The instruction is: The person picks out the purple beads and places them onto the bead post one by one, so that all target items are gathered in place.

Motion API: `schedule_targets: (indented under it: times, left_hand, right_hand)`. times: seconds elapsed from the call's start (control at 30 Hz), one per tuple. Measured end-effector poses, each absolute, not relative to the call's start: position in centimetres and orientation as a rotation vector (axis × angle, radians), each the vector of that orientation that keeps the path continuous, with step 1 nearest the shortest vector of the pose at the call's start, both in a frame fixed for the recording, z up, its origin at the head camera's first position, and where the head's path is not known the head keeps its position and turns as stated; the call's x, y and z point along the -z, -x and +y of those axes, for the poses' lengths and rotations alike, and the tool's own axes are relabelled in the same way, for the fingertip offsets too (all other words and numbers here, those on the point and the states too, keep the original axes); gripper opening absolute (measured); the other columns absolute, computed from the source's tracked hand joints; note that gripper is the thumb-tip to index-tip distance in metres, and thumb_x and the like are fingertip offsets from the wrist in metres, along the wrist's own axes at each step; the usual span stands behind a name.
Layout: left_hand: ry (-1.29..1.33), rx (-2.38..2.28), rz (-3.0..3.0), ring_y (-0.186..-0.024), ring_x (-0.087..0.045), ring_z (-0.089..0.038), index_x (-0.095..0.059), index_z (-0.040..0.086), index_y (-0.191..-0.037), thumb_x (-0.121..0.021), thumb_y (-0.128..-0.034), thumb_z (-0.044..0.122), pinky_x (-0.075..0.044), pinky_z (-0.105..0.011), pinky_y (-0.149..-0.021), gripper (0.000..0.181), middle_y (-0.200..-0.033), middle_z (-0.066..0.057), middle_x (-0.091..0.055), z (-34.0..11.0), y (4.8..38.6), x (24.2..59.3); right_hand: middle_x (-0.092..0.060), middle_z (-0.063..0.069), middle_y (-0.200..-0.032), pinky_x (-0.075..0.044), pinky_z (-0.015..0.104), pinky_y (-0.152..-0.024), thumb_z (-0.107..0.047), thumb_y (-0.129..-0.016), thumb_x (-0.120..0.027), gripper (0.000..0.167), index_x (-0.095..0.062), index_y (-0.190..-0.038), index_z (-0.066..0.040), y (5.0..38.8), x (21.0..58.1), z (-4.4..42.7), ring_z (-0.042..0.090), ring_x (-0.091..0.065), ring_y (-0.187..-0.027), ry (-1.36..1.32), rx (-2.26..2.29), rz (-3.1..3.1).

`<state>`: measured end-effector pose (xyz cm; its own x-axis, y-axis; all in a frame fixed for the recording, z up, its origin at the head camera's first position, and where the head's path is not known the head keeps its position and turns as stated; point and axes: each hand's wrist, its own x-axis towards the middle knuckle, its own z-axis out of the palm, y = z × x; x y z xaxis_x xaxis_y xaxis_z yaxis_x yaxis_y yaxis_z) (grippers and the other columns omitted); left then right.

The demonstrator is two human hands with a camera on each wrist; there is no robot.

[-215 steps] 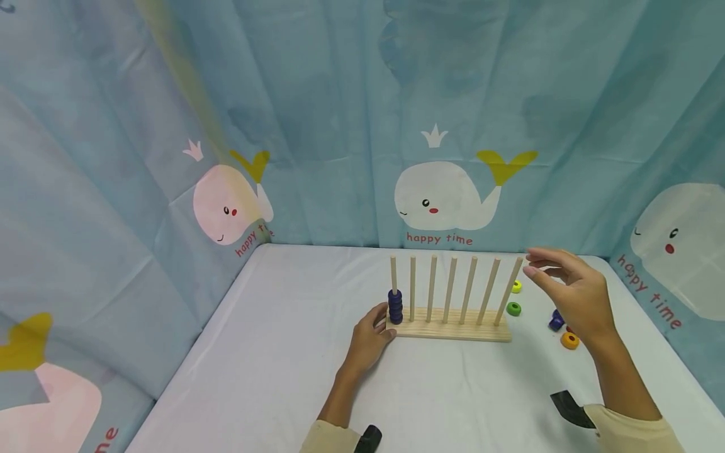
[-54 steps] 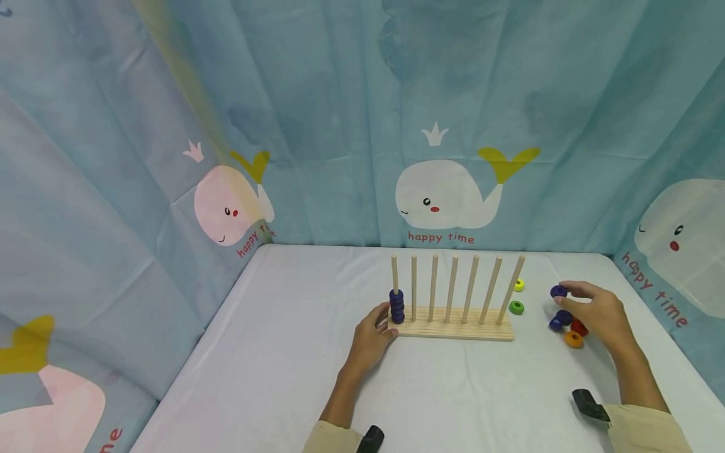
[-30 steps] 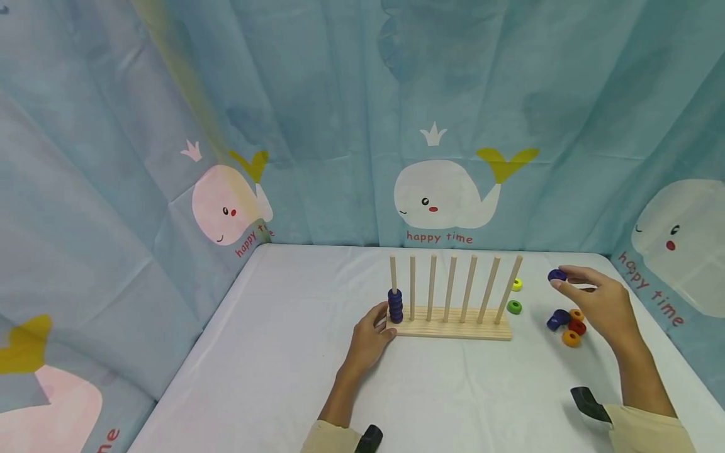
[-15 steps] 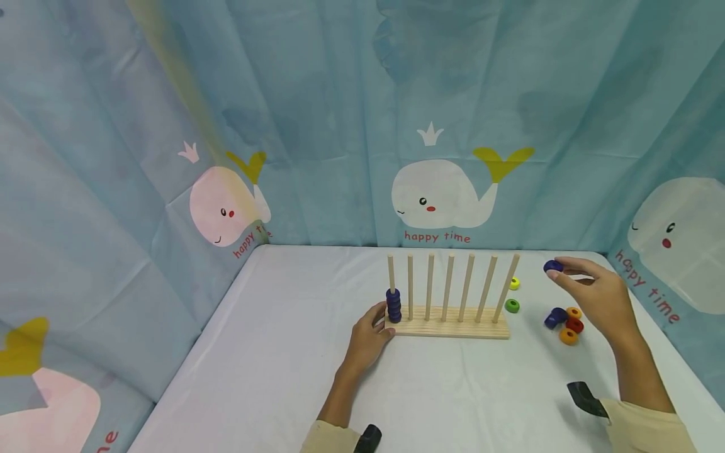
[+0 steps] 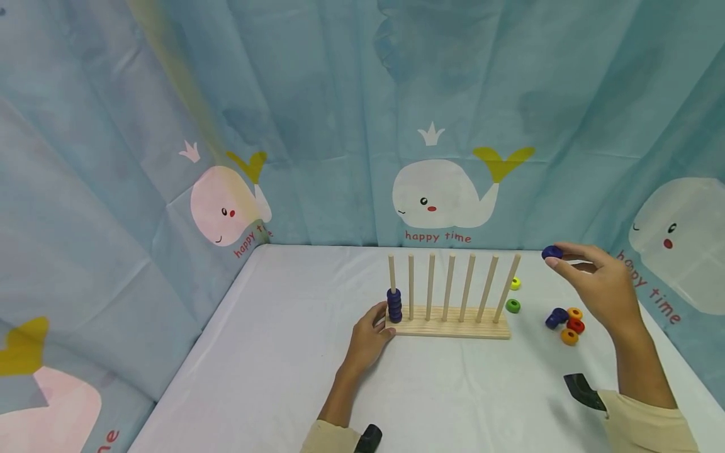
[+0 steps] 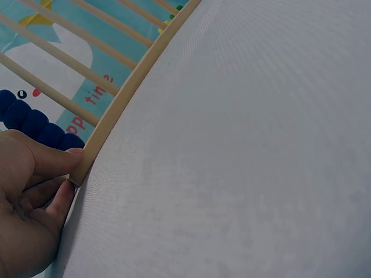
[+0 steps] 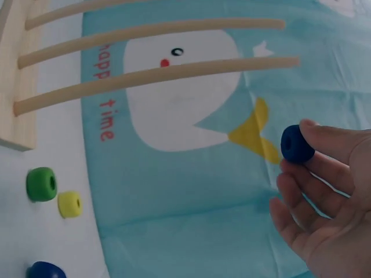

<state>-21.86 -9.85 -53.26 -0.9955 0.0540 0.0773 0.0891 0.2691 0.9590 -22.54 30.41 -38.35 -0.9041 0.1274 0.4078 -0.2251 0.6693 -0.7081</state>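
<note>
A wooden rack [image 5: 447,330] with several upright pegs stands on the white cloth. Several dark blue beads [image 5: 394,306] are stacked on its leftmost peg. My left hand [image 5: 367,340] grips the left end of the base; in the left wrist view the thumb of that hand [image 6: 29,202] lies on the base's edge [image 6: 110,124]. Between thumb and fingertips my right hand [image 5: 608,286] pinches a blue bead [image 5: 552,252], held in the air right of the rightmost peg. The right wrist view shows the same bead [image 7: 297,144] in the hand [image 7: 336,197], clear of the pegs.
Right of the rack lie a green bead [image 5: 512,306] and a yellow bead [image 5: 515,284]. Farther right is a cluster of dark blue beads [image 5: 557,317], orange beads [image 5: 569,336] and a red bead [image 5: 576,325]. A whale-print curtain [image 5: 317,126] hangs behind the table.
My right hand was empty near the rightmost peg, then held a blue bead by the cluster. It has since risen with that bead. The left hand has stayed on the rack.
</note>
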Motion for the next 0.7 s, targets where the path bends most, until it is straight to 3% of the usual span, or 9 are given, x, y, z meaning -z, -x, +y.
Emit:
schedule_targets:
  times: [0.1,0.23,0.4,0.7]
  left_hand:
    - [0.14,1.873,-2.482,-0.145,-0.053,-0.037,-0.046,-0.001,-0.157,-0.069,-0.0985,-0.003,-0.052,-0.03,-0.115,0.063,-0.158,-0.025,-0.05,-9.9,21.8,53.3]
    - [0.14,1.875,-2.484,-0.145,-0.053,-0.037,-0.046,-0.001,-0.157,-0.069,-0.0984,-0.004,-0.052,-0.031,-0.115,0.062,-0.158,-0.026,-0.05,-9.9,21.8,53.3]
    - [0.138,1.871,-2.489,-0.145,-0.053,-0.037,-0.046,-0.002,-0.157,-0.069,-0.0985,-0.004,-0.053,-0.03,-0.114,0.062,-0.158,-0.026,-0.05,-9.9,21.8,53.3]
    - [0.144,1.871,-2.483,-0.146,-0.053,-0.037,-0.045,-0.002,-0.157,-0.068,-0.0989,-0.004,-0.052,-0.03,-0.115,0.063,-0.158,-0.026,-0.05,-9.8,21.8,53.1]
  right_hand:
    - [-0.068,-0.003,-0.118,-0.043,-0.007,-0.081,-0.031,-0.101,-0.074,0.047,-0.068,-0.141,-0.006,22.3,37.8,30.0,-0.016,-0.054,-0.1,-0.126,-1.126,-2.401]
    - [-0.06,-0.026,-0.111,-0.044,-0.007,-0.086,-0.022,-0.1,-0.077,0.042,-0.069,-0.138,-0.005,22.0,37.0,29.3,-0.017,-0.057,-0.1,-0.212,-1.135,-2.338]
    - [-0.06,-0.028,-0.11,-0.044,-0.006,-0.089,-0.014,-0.097,-0.079,0.039,-0.072,-0.135,-0.005,21.7,36.2,28.1,-0.015,-0.058,-0.101,-0.264,-1.133,-2.289]
    - [-0.063,-0.02,-0.115,-0.043,-0.004,-0.095,-0.014,-0.097,-0.079,0.039,-0.072,-0.135,-0.008,21.7,35.1,26.1,-0.006,-0.061,-0.106,-0.331,-1.145,-2.266]
